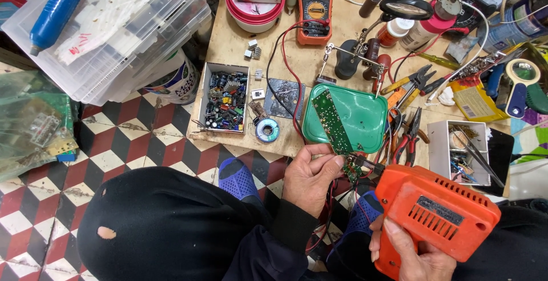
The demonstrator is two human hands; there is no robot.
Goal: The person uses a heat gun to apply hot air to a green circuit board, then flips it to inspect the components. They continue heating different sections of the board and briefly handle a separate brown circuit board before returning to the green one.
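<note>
My left hand (311, 175) pinches the near end of a long, narrow green circuit board (332, 124), which reaches out over a green plastic lid (359, 115) on the low wooden bench. My right hand (412, 253) grips the handle of an orange pistol-shaped power tool (436, 211). The tool's black nose (365, 164) sits right at the board's near end, beside my left thumb. Whether the nose touches the board is not clear.
An orange multimeter (314, 7) with red and black leads stands at the back. A tray of small components (224, 99), a solder spool (266, 129), pliers (408, 135), a helping-hands magnifier (402, 9) and a white parts box (462, 152) crowd the bench. Clear plastic bins (114, 24) sit left over checkered floor.
</note>
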